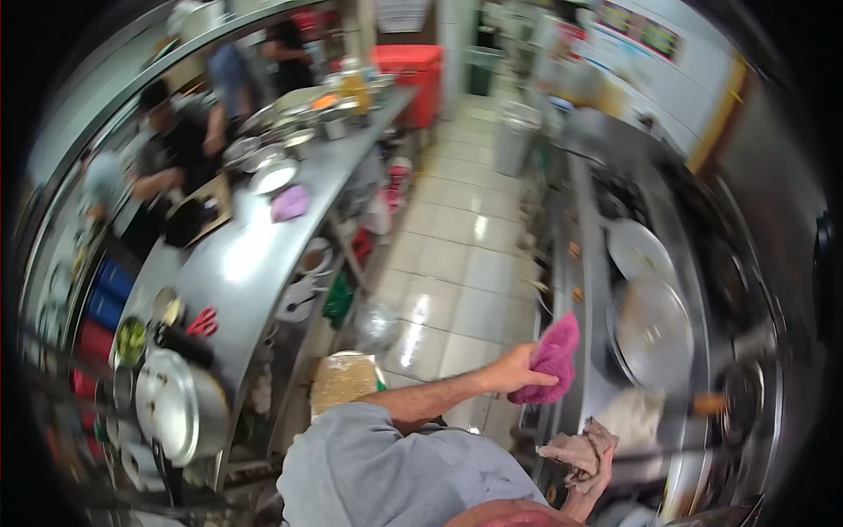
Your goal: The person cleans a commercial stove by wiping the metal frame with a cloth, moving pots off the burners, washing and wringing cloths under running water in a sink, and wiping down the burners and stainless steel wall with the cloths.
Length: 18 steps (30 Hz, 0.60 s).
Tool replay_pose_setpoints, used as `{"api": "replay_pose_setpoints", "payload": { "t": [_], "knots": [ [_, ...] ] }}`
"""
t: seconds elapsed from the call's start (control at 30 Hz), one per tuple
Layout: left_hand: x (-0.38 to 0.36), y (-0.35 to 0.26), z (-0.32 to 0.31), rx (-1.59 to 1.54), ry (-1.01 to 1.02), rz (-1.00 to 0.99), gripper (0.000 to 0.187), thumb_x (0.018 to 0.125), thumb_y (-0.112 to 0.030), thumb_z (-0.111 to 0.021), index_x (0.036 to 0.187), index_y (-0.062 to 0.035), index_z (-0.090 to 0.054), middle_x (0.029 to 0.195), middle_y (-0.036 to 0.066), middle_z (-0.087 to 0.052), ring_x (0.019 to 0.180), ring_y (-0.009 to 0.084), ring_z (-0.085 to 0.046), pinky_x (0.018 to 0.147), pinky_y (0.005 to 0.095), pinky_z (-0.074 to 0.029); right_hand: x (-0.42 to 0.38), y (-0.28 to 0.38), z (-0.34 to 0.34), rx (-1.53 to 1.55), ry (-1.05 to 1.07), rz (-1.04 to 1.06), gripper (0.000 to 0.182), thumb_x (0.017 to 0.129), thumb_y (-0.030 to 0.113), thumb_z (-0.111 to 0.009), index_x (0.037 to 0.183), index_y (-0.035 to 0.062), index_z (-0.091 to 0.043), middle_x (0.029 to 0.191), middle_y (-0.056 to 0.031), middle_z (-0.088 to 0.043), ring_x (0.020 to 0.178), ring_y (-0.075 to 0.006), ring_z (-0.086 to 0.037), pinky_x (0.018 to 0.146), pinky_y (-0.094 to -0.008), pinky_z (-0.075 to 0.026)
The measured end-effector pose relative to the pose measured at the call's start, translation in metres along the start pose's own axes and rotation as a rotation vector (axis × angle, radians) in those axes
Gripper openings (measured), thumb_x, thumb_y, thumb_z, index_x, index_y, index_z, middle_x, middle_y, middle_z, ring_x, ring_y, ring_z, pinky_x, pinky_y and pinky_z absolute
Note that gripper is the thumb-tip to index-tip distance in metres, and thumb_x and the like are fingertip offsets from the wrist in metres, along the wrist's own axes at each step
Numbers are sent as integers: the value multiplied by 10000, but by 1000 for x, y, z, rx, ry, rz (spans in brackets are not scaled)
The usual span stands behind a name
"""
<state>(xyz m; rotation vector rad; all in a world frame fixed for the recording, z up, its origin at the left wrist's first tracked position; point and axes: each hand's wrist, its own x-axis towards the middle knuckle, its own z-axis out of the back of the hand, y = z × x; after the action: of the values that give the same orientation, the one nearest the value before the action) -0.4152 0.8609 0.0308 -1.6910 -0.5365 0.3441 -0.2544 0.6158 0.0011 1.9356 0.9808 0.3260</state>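
We see the purple cloth point(555, 358) held up beside the stove's point(597, 329) near edge, pinched in the left grip point(520, 371). We judge it light, limp and soft, hard to damage, and best held by a bunched fold. The beige cloth point(581, 452), lower right, is gathered in the right grip point(602, 485); it looks thinner, and a handful of its crumpled middle should hold well. Folds hide parts of the fingers in both, so we cannot tell exactly how they close. Farther out, the big wok's point(650, 338) contents blur, and the frame's dark rim cuts off the stove's far side.
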Motion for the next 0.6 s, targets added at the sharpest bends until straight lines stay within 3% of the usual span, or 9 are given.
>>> {"api": "replay_pose_setpoints", "payload": {
  "t": [0.1, 0.27, 0.33, 0.37, 0.4, 0.47, 0.53, 0.6],
  "knots": [
    [4, -14, 68, 44, -166, -29, 429, 789, -119, -684, 1162, -3, -508, 1056, 74, -616, 974, 142, -568, 887, 308, -446, 63, -28, -57, 60, 1, -203, 528, 922, 472, -401, 1173, 18, -499, 1065, -115, -594, 923, -263, -604, 784, -377, -510],
    [9, -40, 168, 32, -425, -85, 398, 822, -140, -653, 1170, -16, -505, 1059, 60, -601, 977, 140, -556, 880, 299, -445, 173, -56, -129, 51, 166, -304, 485, 920, 473, -410, 1065, 34, -553, 970, -93, -618, 800, -239, -632, 682, -353, -531],
    [14, -36, 206, 12, -486, -66, 403, 817, -170, -663, 1155, -13, -512, 1049, 62, -599, 974, 141, -556, 877, 302, -443, 219, -73, -157, 53, 80, -277, 468, 919, 463, -417, 1066, 41, -557, 997, -80, -612, 796, -230, -634, 645, -338, -533],
    [18, -30, 226, 117, -574, -45, 427, 807, -178, -675, 1161, -9, -507, 1053, 63, -595, 978, 141, -553, 882, 305, -440, 238, -75, -169, 8, 165, -276, 439, 920, 437, -430, 1106, 57, -545, 1023, -74, -603, 850, -218, -626, 678, -332, -527],
    [23, -26, 243, 224, -662, -26, 451, 797, -186, -687, 1167, -6, -502, 1056, 64, -591, 983, 141, -551, 886, 308, -437, 276, -92, -150, 104, 255, -382, 415, 911, 370, -485, 1174, 49, -498, 1069, -82, -580, 956, -225, -579, 821, -351, -479],
    [38, -23, 271, 256, -708, -91, 509, 780, -196, -704, 1194, -1, -480, 1073, 64, -582, 1005, 142, -540, 900, 312, -429, 331, -118, -154, 149, 308, -396, 393, 894, 289, -533, 1211, 65, -469, 1116, -79, -562, 993, -224, -564, 832, -367, -471],
    [60, -20, 295, 239, -799, -68, 612, 767, -234, -710, 1253, 11, -431, 1134, 132, -573, 1068, 196, -536, 947, 330, -403, 362, -121, -203, 124, 325, -362, 401, 888, 275, -546, 1220, 67, -461, 1114, -77, -565, 994, -227, -565, 835, -371, -469],
    [90, -17, 321, 233, -824, -58, 608, 765, -234, -713, 1247, 13, -435, 1128, 126, -573, 1051, 186, -540, 929, 325, -417, 403, -119, -232, 78, 326, -336, 412, 881, 261, -559, 1230, 70, -453, 1113, -75, -568, 995, -231, -566, 838, -376, -467]
  ]
}}
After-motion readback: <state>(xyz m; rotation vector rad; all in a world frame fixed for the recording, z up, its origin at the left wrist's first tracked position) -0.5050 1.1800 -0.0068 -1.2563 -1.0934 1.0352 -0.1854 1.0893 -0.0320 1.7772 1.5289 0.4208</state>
